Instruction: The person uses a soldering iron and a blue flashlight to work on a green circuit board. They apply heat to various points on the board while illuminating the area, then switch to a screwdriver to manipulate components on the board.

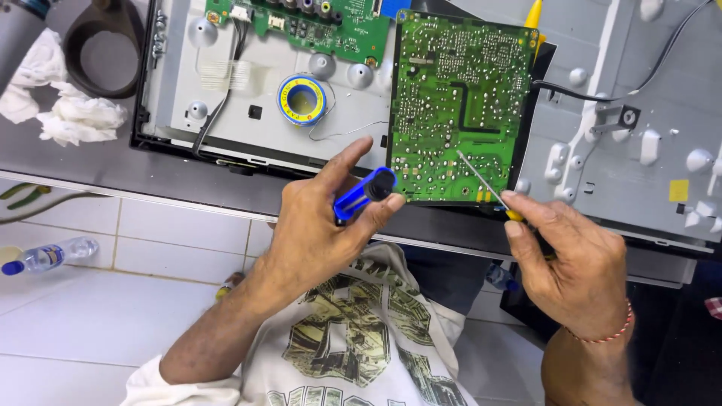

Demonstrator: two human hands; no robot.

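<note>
My left hand (320, 225) grips a blue cylindrical tool with a black end (366, 192), held just left of a green circuit board (459, 105) that lies solder side up. My right hand (571, 263) holds a thin screwdriver with a yellow handle (481, 180); its metal tip touches the board's lower middle. The board rests on the grey metal back panel (226, 90) of an opened flat device.
A blue and yellow spool of solder wire (302, 99) lies on the panel, left of the board. A second green board (316, 26) sits at the top. White crumpled cloth (68, 113) lies far left. A plastic bottle (49, 256) is on the tiled floor.
</note>
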